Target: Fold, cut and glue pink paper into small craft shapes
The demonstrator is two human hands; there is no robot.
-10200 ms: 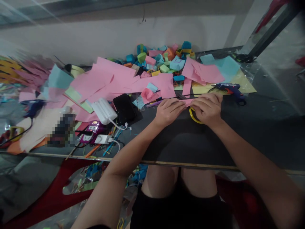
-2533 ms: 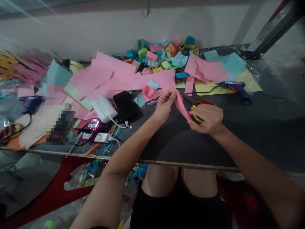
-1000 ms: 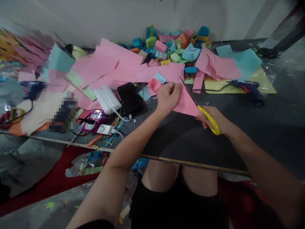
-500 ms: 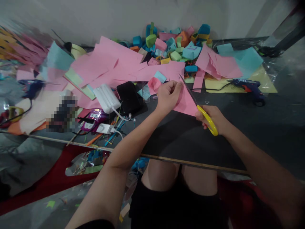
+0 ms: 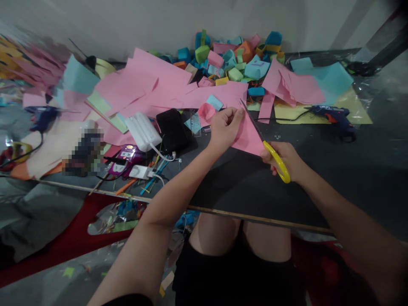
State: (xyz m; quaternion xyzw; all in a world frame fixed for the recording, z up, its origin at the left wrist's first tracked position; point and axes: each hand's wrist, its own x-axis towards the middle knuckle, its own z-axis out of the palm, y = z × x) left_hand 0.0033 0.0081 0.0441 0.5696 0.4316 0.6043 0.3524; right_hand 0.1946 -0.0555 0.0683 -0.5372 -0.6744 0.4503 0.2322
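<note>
Pink paper [image 5: 249, 140], flat and thin, is slanting over the dark table [image 5: 248, 187], the left hand [image 5: 224, 127] pinching its upper end; the right hand [image 5: 287, 156] is gripping yellow-handled scissors [image 5: 276, 160], slim blades [image 5: 254, 123] running along its edge.

Centre frame, left hand [image 5: 227, 126] covers a corner of the pink sheet [image 5: 250, 139], while right hand [image 5: 282, 156] masks the lower grip of the yellow-handled scissors [image 5: 266, 147]; can't tell whether the blades have bitten into paper. Pixelated patch [image 5: 83, 153], lower left, unreadable; fringed strips [image 5: 38, 68], upper left, smear and run off the edge. Clear specks [image 5: 277, 137] right of centre too small to identify; red chair [image 5: 47, 260] cropped at left.
</note>
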